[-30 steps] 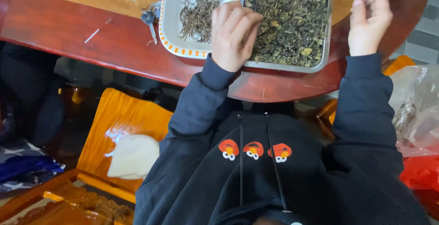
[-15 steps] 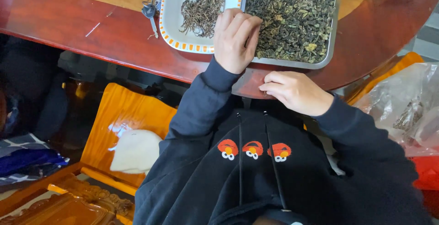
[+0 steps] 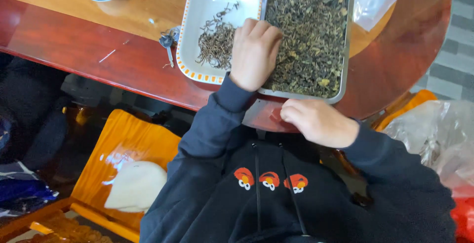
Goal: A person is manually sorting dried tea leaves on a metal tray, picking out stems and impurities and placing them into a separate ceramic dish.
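Just beyond the curled fingers of the left hand (image 3: 254,53) lies the heap of dried leaves (image 3: 311,35) in the metal tray (image 3: 345,40), whose long axis runs away from the body; the knuckles straddle its left rim, fingertips bent down into the leaves, though whether they pinch any I cannot tell. To the left of those fingers, touching the tray, sits the white dish (image 3: 212,6) with a small sorted pile. Nearer the body, the right hand (image 3: 318,122) rests loosely closed at the table edge (image 3: 148,80), holding nothing visible.

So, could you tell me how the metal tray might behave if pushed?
The metal tray probably slides easily on the glossy table. Its shallow, full load of loose dried leaves could spill if tilted. It overhangs the table edge, so it may tip.
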